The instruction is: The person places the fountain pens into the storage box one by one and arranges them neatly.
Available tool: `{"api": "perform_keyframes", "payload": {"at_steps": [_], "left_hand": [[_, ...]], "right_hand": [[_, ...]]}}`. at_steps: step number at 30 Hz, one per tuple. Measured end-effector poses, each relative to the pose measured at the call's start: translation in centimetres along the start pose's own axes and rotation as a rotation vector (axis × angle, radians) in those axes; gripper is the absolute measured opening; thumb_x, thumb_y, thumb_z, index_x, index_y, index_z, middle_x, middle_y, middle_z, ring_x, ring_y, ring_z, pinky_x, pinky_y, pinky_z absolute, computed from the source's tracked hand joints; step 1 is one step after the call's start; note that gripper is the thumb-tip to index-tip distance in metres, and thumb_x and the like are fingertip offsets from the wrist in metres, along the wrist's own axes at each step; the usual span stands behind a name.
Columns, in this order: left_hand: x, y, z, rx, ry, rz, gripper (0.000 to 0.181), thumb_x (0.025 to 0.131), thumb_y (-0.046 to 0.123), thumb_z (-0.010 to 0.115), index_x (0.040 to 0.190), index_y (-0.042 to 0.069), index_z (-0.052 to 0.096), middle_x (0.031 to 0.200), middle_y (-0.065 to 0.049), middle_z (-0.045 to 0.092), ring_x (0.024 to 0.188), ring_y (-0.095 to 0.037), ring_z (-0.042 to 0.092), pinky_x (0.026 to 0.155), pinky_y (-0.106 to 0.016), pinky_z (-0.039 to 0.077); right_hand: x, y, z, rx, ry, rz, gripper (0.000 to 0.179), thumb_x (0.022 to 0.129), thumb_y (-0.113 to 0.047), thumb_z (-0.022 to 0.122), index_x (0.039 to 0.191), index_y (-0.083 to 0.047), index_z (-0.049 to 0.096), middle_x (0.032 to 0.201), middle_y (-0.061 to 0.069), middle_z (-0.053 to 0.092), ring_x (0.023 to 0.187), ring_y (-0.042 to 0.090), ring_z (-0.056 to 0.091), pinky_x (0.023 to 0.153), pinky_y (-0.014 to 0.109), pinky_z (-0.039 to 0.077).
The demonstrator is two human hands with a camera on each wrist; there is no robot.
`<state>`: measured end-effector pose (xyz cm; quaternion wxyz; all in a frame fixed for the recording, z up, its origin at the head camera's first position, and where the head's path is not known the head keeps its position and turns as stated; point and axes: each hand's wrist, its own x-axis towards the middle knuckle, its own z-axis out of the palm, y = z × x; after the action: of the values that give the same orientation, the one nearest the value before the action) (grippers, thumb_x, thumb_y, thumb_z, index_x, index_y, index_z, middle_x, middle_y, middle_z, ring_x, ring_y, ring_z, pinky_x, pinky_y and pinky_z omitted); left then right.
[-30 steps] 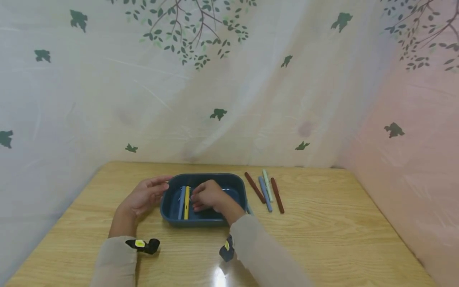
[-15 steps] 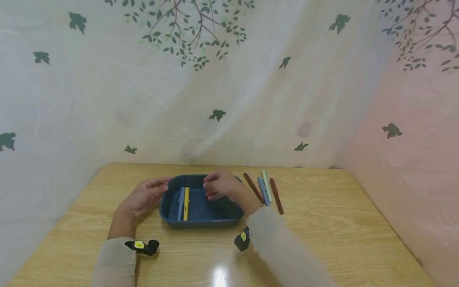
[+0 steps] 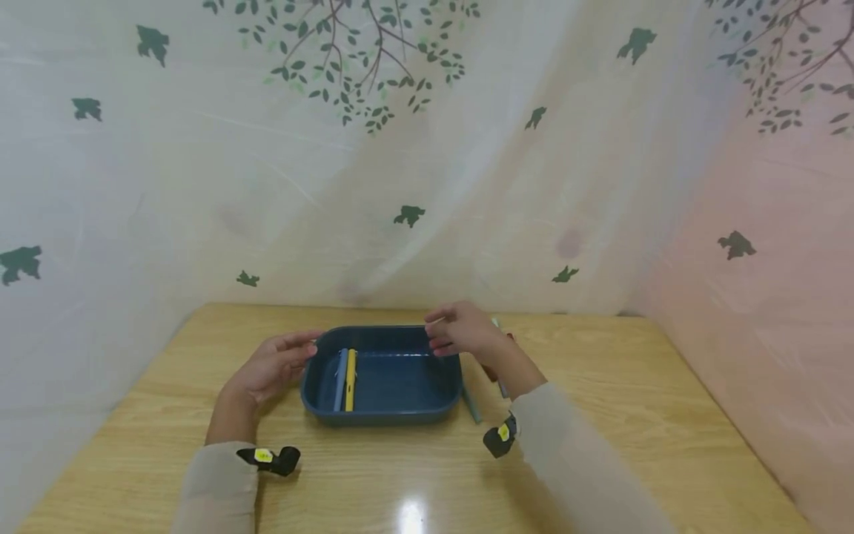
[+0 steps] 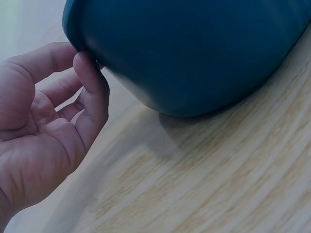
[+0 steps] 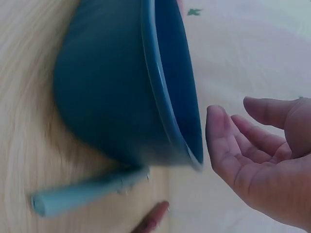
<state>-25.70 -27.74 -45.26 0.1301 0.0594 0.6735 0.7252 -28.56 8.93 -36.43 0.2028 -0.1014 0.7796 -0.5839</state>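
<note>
A dark blue rectangular container (image 3: 400,419) stands on the table, with a blue pen (image 3: 341,380) and a yellow pen (image 3: 351,380) lying side by side near its left end. My left hand (image 3: 276,365) holds the container's left rim; in the left wrist view its thumb passes behind the rim while the other fingers bend against the outer wall. Above the far right corner is my right hand (image 3: 465,330), its fingers loosely bent with nothing between them. In the right wrist view a teal pen (image 5: 82,191) rests on the table beside the container's right end.
To the right of the container, a dark red pen (image 3: 489,371) and a pale green pen (image 3: 496,323) lie partly hidden behind my right hand and wrist. A patterned cloth (image 3: 373,245) hangs along the table's far edge.
My right hand has come up out of the container and moved right to its far right corner, uncovering the container's floor. My left hand has stayed at the left rim.
</note>
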Motion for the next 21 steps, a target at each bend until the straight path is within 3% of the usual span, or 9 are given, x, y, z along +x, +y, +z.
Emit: {"api": "perform_keyframes", "payload": {"at_steps": [5, 11, 16, 21], "left_hand": [[0.0, 0.0, 0.1, -0.027, 0.006, -0.012, 0.040, 0.103, 0.010, 0.062, 0.142, 0.004, 0.057, 0.112, 0.002, 0.072, 0.094, -0.013, 0.070, 0.082, -0.032, 0.059], [0.0, 0.1, 0.2, -0.014, 0.006, -0.015, 0.047, 0.102, 0.011, 0.063, 0.146, -0.001, 0.051, 0.115, 0.001, 0.073, 0.095, -0.013, 0.070, 0.082, -0.032, 0.059], [0.0, 0.1, 0.1, -0.002, 0.009, -0.018, 0.050, 0.102, 0.012, 0.064, 0.148, -0.003, 0.049, 0.115, 0.000, 0.072, 0.095, -0.013, 0.069, 0.083, -0.032, 0.059], [0.0, 0.1, 0.1, 0.002, 0.010, -0.014, 0.049, 0.102, 0.012, 0.064, 0.147, -0.001, 0.050, 0.113, 0.002, 0.072, 0.094, -0.012, 0.069, 0.082, -0.031, 0.059]], "right_hand": [[-0.7, 0.8, -2.2, -0.023, 0.036, -0.025, 0.033, 0.102, -0.005, 0.060, 0.134, 0.004, 0.059, 0.126, 0.027, 0.064, 0.103, 0.040, 0.067, 0.083, 0.042, 0.061], [-1.6, 2.2, -4.7, -0.129, 0.069, -0.041, 0.036, 0.103, -0.008, 0.060, 0.136, 0.005, 0.058, 0.120, 0.023, 0.067, 0.098, 0.036, 0.068, 0.087, 0.050, 0.059], [-2.1, 3.6, -6.7, -0.169, 0.071, -0.030, 0.038, 0.104, -0.011, 0.059, 0.137, 0.006, 0.056, 0.125, 0.027, 0.064, 0.098, 0.037, 0.068, 0.084, 0.045, 0.060], [-2.3, 5.2, -8.4, -0.203, 0.081, -0.018, 0.040, 0.104, -0.011, 0.058, 0.139, 0.009, 0.053, 0.121, 0.026, 0.065, 0.089, 0.030, 0.068, 0.080, 0.043, 0.060]]}}
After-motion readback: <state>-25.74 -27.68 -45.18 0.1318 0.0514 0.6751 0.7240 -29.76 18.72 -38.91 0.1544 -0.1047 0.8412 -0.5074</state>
